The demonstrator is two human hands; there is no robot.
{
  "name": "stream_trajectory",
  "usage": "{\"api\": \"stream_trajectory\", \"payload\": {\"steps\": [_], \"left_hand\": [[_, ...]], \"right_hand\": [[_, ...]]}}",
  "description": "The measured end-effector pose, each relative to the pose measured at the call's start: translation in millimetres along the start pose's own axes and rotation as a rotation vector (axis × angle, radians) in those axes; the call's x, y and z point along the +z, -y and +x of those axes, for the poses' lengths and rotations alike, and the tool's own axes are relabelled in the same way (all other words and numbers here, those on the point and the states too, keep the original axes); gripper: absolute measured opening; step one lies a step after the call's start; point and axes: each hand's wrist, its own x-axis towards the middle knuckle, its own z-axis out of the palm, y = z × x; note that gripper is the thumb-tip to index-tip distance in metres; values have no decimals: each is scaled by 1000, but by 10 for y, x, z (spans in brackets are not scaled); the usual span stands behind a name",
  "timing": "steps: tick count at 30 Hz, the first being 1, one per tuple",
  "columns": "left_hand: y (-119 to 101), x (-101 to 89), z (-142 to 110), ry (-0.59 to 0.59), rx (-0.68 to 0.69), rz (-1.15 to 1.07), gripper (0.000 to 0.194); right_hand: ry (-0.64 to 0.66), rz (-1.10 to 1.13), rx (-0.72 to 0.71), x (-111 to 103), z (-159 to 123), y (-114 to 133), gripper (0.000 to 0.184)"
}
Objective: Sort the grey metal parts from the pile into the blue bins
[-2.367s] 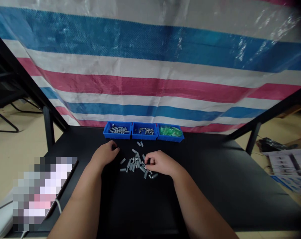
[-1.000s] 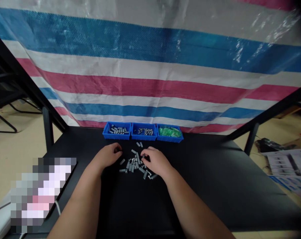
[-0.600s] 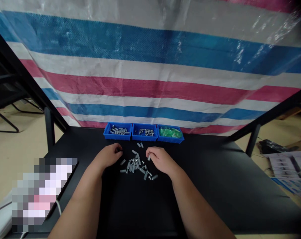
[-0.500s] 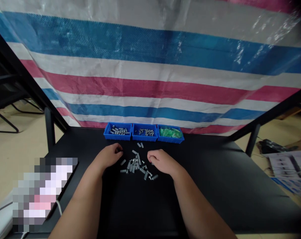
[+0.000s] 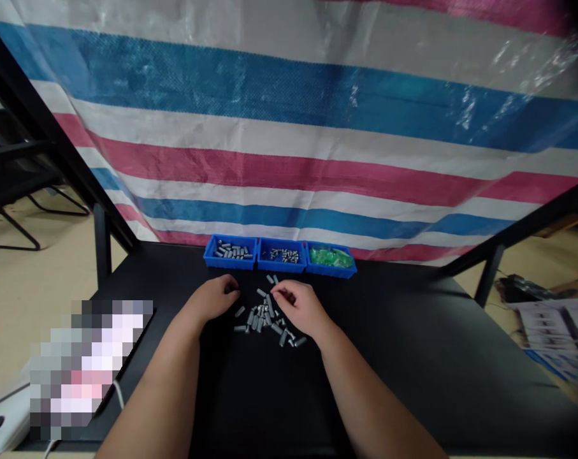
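Your right hand is narrow, its fingertips drawn together over the top of a loose pile of short grey metal cylinders, which lies just below and left of that hand. You cannot tell from this view whether a piece is pinched there. Your left hand is curled with its fingers down, just left of the pile, and a lone cylinder lies just beside it; the curled fingers hide whether it holds anything.

The step in hand looks like picking through the pile piece by piece. Pieces lying across one another call for a narrow fingertip pinch.

Beyond both hands, at the far edge of the black tabletop, stand a left tray of grey cylinders, a middle tray of smaller metal pieces, and a right tray of green items, too small to tell.
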Motion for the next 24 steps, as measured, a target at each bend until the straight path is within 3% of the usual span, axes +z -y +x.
{"api": "stream_trajectory", "payload": {"steps": [5,8,14,24], "left_hand": [[12,12,3,-2,8,3,31],[-1,6,-5,1,2,10,32],[-27,-5,-7,5,3,25,32],[-51,-5,-10,14,-7,34,32]], "right_hand": [[237,-179,88,-163,-62,56,8],[341,-211,105,-164,-80,81,17],[256,-323,9,-44,-100,128,17],[176,-432,100,25,-65,84,29]]}}
